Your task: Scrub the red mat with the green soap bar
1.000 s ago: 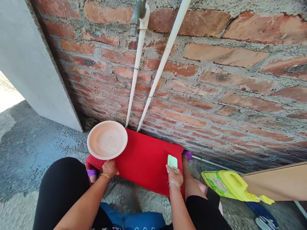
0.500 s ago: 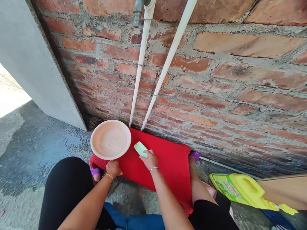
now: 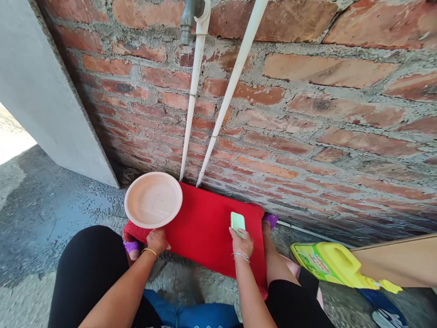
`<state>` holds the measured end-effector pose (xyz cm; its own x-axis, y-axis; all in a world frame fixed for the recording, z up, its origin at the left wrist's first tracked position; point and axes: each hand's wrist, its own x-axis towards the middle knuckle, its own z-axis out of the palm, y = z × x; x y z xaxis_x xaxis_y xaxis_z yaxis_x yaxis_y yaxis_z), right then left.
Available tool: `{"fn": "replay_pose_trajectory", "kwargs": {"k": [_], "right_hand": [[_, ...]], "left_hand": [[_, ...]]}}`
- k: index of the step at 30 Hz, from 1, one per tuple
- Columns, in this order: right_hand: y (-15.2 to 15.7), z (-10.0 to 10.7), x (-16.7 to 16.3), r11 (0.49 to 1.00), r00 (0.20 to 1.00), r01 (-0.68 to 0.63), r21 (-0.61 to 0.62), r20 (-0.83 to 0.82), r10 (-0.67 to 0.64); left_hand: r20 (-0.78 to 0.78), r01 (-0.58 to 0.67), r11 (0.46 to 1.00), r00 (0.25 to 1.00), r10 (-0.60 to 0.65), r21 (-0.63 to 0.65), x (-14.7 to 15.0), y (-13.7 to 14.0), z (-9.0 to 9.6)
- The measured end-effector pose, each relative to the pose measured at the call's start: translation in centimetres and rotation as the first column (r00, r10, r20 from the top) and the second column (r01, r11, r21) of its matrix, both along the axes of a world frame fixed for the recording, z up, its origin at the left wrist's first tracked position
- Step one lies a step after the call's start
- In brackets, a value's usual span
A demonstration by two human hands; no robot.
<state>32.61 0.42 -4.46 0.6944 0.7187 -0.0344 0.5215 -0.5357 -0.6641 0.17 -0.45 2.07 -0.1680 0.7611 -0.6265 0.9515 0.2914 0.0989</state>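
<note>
A red cloth (image 3: 208, 228) is spread flat between the person's feet, its left end looking rough and fluffy. My left hand (image 3: 157, 240) is closed at the cloth's near edge, right below the basin's rim; the fingertips are partly hidden. On the cloth's left end stands a shallow pale pink basin (image 3: 153, 200) with a little clear liquid in it. Toward the right end, my right hand (image 3: 243, 242) grips a pale green block with rounded corners (image 3: 238, 221), held against or just above the cloth. Its underside is hidden, so I cannot tell its exact kind.
A brick wall (image 3: 273, 118) with two white pipes (image 3: 223, 107) and a tap (image 3: 187, 23) rises behind. A grey slab (image 3: 68, 100) leans at left. At right lie a yellow jug (image 3: 331, 264) and a cardboard piece (image 3: 399, 262). Wet concrete (image 3: 78, 200) lies left.
My right hand has moved right along the red cloth with the green block, which has turned more upright in view. My left hand stays by the basin. The view has shifted slightly.
</note>
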Motion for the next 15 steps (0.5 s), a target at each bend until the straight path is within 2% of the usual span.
{"fn": "replay_pose_trajectory", "kwargs": {"k": [3, 6, 8, 9, 10, 11, 13, 15], "right_hand": [[1.8, 0.7, -5.6, 0.966, 0.966, -0.260, 0.015, -0.011, 0.260], [3.4, 1.3, -10.2, 0.823, 0.823, -0.568, 0.022, -0.003, 0.568], [4.1, 1.5, -11.6, 0.731, 0.731, -0.682, -0.009, 0.011, 0.682], [4.4, 1.5, -11.7, 0.710, 0.710, -0.704, -0.033, 0.013, 0.704], [4.6, 1.5, -11.4, 0.711, 0.712, -0.700, -0.058, 0.013, 0.702], [4.7, 1.5, -10.7, 0.735, 0.737, -0.673, -0.081, 0.014, 0.676], [4.5, 1.3, -8.5, 0.826, 0.831, -0.551, -0.115, 0.016, 0.557], [3.7, 1.0, -5.3, 0.923, 0.931, -0.360, -0.135, 0.016, 0.365]], "left_hand": [[-0.003, -0.001, 1.000, 1.000, 0.001, -0.002, 0.0, 0.1, -0.2], [-0.007, -0.006, 1.000, 1.000, 0.006, -0.023, 0.0, 0.3, -0.1], [-0.005, -0.002, 1.000, 1.000, 0.002, -0.028, 0.0, 0.4, 0.1], [-0.006, 0.000, 1.000, 1.000, -0.001, -0.028, 0.0, 0.4, 0.2], [-0.006, 0.003, 1.000, 1.000, -0.003, -0.025, 0.0, 0.4, 0.2], [-0.007, 0.004, 1.000, 1.000, -0.004, -0.022, 0.0, 0.4, 0.2], [-0.011, 0.006, 1.000, 1.000, -0.007, -0.015, -0.1, 0.4, -0.1], [-0.015, 0.002, 1.000, 1.000, -0.003, -0.016, -0.1, 0.3, -0.6]]}}
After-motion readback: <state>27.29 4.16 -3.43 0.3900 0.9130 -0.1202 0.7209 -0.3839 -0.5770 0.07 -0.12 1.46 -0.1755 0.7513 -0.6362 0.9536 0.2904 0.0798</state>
